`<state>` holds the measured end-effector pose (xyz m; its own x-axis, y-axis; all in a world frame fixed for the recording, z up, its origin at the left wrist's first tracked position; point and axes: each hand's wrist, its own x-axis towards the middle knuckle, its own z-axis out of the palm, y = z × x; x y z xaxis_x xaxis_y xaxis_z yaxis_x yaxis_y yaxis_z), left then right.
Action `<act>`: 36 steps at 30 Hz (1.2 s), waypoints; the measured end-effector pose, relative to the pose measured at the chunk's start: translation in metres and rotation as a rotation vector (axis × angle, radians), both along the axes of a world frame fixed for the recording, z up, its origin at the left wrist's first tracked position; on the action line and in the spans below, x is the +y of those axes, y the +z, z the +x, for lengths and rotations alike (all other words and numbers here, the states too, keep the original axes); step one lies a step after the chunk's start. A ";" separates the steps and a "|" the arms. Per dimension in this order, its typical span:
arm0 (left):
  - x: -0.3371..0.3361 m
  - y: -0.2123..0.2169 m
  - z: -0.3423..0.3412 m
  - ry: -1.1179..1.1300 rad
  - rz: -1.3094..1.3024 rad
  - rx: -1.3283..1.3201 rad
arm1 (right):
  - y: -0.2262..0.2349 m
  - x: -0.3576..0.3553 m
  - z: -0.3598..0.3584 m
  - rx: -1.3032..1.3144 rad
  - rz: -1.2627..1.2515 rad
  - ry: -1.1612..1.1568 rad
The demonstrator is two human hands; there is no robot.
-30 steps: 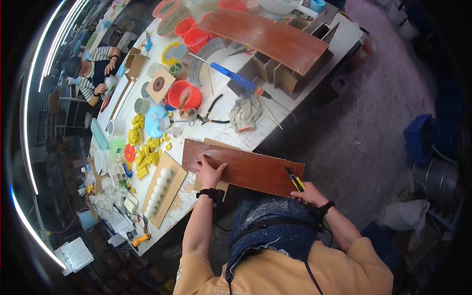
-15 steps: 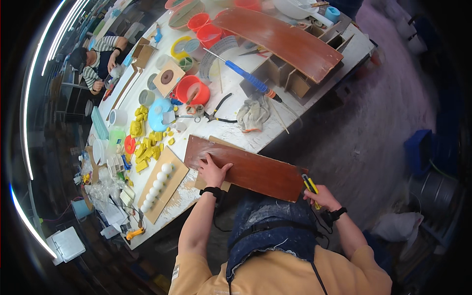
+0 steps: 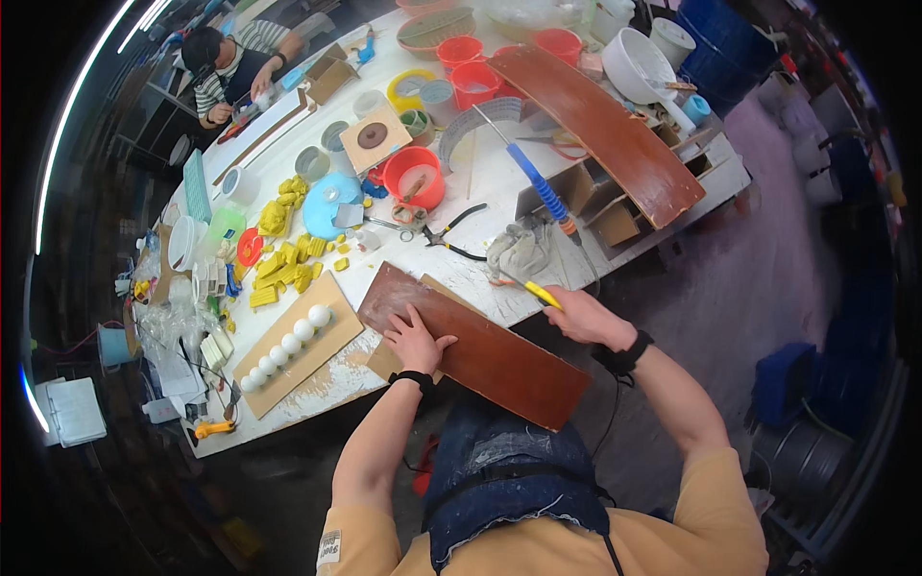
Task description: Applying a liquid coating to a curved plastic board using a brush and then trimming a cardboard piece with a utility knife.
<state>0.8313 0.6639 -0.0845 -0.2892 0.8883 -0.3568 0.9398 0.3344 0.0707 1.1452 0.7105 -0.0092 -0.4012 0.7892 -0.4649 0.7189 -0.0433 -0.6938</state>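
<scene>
Left hand (image 3: 415, 338) flat, open, on stiff reddish-brown wooden board (image 3: 480, 350); likely light, overhanging near edge | right hand (image 3: 579, 315) closed round yellow-handled tool (image 3: 541, 294)

Bare tabletop (image 3: 499, 178) between orange bowl (image 3: 414, 178) and pliers (image 3: 453, 235), rag (image 3: 519, 254) crowding board's (image 3: 475, 346) far edge

A person's left hand (image 3: 419, 338) presses flat on a reddish-brown board (image 3: 475, 344) that juts over the near edge of a cluttered white worktable (image 3: 499, 182), while the right hand (image 3: 584, 317) grips a yellow-handled tool (image 3: 535, 291) just beside the board's far edge. White balls (image 3: 284, 348) line a pale board nearby; pliers (image 3: 451, 235) lie beyond.
</scene>
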 end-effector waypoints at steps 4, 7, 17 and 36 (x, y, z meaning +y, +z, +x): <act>0.001 0.000 0.000 0.002 -0.039 0.033 | 0.001 0.028 -0.060 0.038 0.073 0.097; 0.002 -0.002 0.002 0.006 -0.054 0.039 | -0.013 0.039 -0.086 0.079 0.097 0.128; 0.003 -0.001 0.000 -0.008 -0.045 0.042 | -0.064 0.038 -0.143 0.076 0.206 0.094; 0.002 -0.001 -0.002 -0.023 -0.007 0.008 | -0.060 0.040 -0.165 -0.001 0.283 0.201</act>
